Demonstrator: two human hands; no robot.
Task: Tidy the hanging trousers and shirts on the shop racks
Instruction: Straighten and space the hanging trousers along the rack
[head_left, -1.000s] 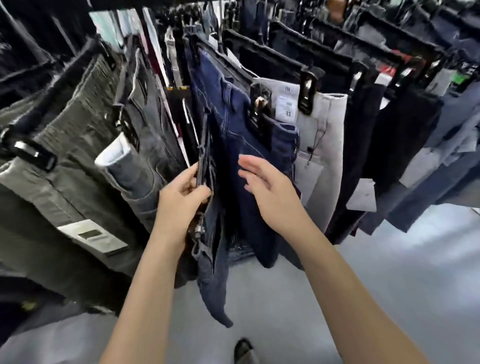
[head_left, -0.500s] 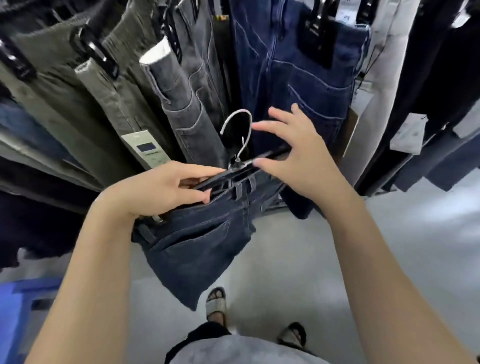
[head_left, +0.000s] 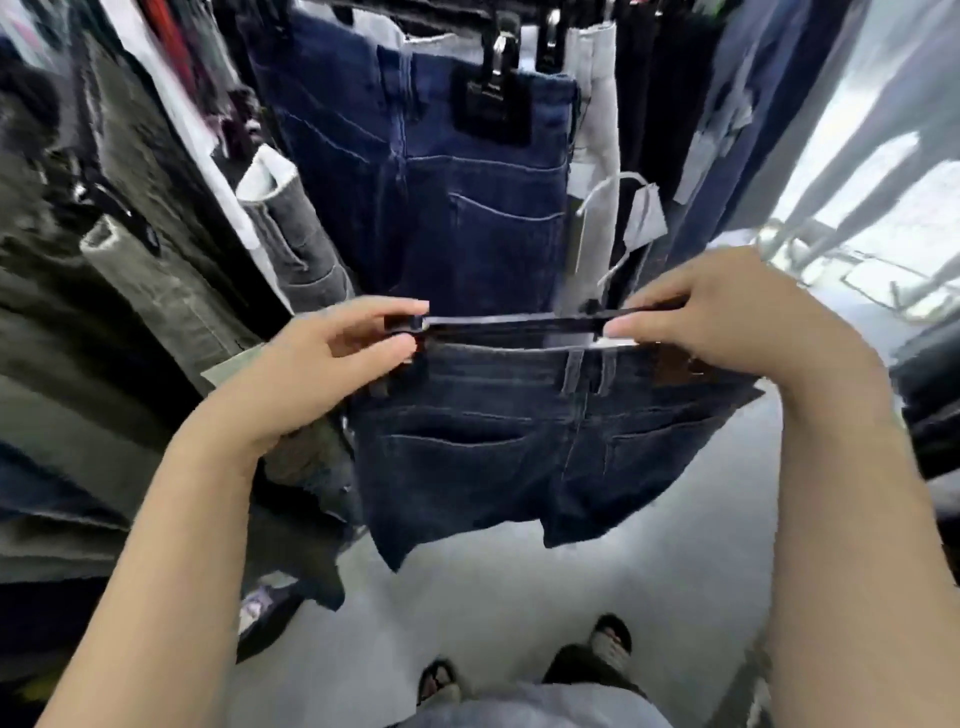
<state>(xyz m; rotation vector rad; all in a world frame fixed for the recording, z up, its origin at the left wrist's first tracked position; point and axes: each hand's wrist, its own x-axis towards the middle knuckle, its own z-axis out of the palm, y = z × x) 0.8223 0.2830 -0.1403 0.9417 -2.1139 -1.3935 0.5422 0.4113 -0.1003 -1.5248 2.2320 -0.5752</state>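
Observation:
A pair of dark blue jeans (head_left: 493, 457) hangs off the rack in front of me, clipped to a black hanger (head_left: 511, 325) with a white wire hook (head_left: 615, 218). My left hand (head_left: 322, 364) pinches the hanger's left end and my right hand (head_left: 727, 322) pinches its right end, so the bar lies level. The waistband sits just under the bar, back pockets facing me. Behind it another pair of blue jeans (head_left: 431, 176) hangs on the rack by a black clip (head_left: 493, 109).
Grey and olive trousers (head_left: 135, 291) crowd the rack at the left. Pale trousers (head_left: 597, 130) and dark garments hang at the right. Grey floor (head_left: 649, 571) lies below, with my sandalled feet (head_left: 610, 636) near the bottom edge.
The hanger with the dark jeans has turned from tilted to level and spread wide. My right hand moved to its right end and closed on it; my view dropped lower.

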